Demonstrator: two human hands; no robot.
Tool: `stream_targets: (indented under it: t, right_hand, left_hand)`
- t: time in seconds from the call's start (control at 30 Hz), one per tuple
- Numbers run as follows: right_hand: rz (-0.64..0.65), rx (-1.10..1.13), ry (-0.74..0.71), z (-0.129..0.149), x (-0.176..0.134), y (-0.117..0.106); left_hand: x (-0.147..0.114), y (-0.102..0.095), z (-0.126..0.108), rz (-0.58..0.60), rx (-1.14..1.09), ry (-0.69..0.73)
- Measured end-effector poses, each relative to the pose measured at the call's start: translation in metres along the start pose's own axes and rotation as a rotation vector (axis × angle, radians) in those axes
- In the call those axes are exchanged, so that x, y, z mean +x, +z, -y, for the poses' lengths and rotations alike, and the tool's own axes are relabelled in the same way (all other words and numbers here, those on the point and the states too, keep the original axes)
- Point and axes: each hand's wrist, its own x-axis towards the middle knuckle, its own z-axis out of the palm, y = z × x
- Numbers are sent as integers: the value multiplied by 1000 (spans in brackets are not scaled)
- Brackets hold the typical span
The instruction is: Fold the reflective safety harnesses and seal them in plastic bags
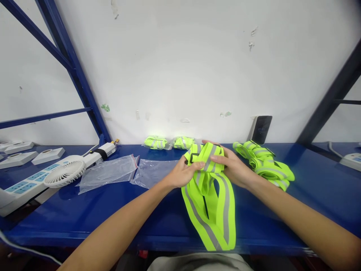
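Both hands hold a neon yellow-green reflective strap [227, 210] with grey stripes, partly gathered into a bundle. My left hand [184, 171] grips the bundle's left side near a black buckle, thumb on top. My right hand [229, 165] is closed around its right side, some fingers hidden behind it. Long loops hang from the bundle toward the table's front edge. To the right lies a pile of similar reflective straps [267, 165]. Near the wall rest two bundles in clear plastic, a left packed bundle [156, 142] and a right packed bundle [183, 142].
Flat clear zip bags [108, 173] lie left of my hands on the blue table [113, 214]. Further left are a white fan [65, 173], a power strip [25, 184] and white box-like pieces [48, 155]. A dark phone-like device [261, 130] leans against the wall.
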Motion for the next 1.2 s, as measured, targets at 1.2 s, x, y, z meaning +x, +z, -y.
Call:
stream_targets:
  t: [1.2]
  right_hand:
    - [-298,103,-236,-4,9,-6]
  left_hand:
    - [16,-3,3,-70,512,271]
